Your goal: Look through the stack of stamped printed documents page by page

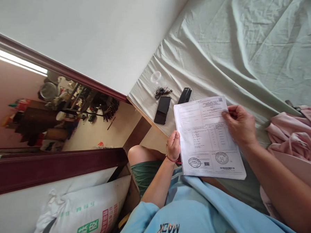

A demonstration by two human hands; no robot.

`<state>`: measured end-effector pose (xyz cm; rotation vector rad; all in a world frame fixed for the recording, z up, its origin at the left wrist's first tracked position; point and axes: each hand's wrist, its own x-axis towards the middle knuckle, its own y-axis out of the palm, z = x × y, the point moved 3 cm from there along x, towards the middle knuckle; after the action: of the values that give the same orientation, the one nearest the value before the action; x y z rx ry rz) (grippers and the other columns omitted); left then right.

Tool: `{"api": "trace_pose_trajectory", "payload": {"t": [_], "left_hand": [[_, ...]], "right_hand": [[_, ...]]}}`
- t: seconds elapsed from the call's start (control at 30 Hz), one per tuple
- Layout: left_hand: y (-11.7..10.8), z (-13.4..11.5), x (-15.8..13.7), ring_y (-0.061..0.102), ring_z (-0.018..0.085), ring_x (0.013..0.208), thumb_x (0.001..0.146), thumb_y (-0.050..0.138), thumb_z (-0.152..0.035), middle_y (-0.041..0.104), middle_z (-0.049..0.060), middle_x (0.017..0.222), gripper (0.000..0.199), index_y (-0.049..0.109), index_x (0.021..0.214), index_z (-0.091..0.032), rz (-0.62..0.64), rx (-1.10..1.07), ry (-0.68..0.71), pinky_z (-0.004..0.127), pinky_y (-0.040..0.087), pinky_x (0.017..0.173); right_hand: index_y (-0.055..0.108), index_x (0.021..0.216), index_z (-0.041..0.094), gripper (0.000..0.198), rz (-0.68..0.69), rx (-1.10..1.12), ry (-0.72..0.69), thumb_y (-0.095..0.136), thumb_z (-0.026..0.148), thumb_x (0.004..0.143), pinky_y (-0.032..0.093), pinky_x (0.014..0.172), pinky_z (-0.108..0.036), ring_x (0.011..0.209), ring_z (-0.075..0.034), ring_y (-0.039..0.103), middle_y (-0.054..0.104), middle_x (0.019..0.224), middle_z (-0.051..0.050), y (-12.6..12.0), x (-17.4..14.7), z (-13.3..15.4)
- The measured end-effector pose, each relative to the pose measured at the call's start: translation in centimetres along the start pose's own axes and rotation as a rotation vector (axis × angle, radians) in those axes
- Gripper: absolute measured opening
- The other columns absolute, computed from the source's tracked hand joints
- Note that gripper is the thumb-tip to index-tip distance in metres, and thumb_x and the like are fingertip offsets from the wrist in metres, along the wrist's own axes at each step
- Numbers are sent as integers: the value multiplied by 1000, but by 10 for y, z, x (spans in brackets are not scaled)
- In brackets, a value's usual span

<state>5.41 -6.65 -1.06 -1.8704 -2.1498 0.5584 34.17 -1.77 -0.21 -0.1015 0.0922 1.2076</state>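
Observation:
A stack of printed paper sheets (195,142) is held up over my lap, its top page bearing a table, two round stamps and a barcode. My left hand (173,145) is closed on the stack's left edge, a red string round the wrist. At the upper right edge, my right hand (239,123) pinches the paper between thumb and fingers. Just beyond the top of the sheets lies a black stapler (185,95), partly covered by them. To its left rests a black phone (162,110), with a tangle of dark cord (162,92) behind it.
A pale green cloth (246,52) covers the surface ahead. Near the wall stands a clear plastic container (156,77). Pink fabric (294,131) lies by my right arm. At lower left is a white printed sack (82,214), below a doorway with a dark red frame (61,169).

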Motion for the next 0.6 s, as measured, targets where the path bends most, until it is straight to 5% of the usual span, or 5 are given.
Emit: {"api": "trace_pose_trajectory", "payload": {"t": [0.4, 0.6], "left_hand": [[0, 7, 0, 60, 19, 76, 97, 60, -67, 64, 3, 75, 48, 64, 84, -21, -60, -94, -6, 30, 48, 68], [0, 3, -1, 49, 16, 67, 96, 62, -67, 54, -1, 69, 49, 60, 79, -21, -23, -117, -24, 28, 42, 64]], "right_hand": [[70, 94, 24, 16, -26, -68, -24, 71, 38, 87, 51, 72, -35, 80, -22, 71, 79, 93, -5, 0, -1, -5], [70, 95, 25, 17, -32, -102, -21, 70, 40, 87, 52, 72, -36, 81, -23, 71, 79, 92, -6, 1, -2, -5]]}}
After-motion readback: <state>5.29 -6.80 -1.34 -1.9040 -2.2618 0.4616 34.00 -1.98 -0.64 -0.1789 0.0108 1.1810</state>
